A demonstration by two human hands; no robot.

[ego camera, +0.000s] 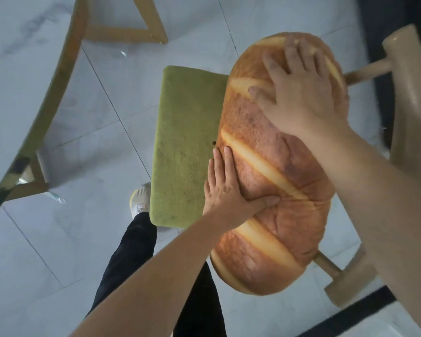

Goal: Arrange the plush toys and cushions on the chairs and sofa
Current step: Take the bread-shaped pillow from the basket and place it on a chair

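Note:
A large bread-loaf cushion, brown with pale diagonal stripes, lies along the back part of a chair's green seat pad, leaning against the wooden backrest. My left hand presses flat on the cushion's left side, thumb dug into the fabric. My right hand lies spread on the cushion's upper end, fingers apart. Neither hand wraps around the cushion.
A second wooden chair frame stands at the left over the pale marble floor tiles. My dark trouser leg and a light shoe are below the seat's front edge. A dark strip runs behind the chair at the right.

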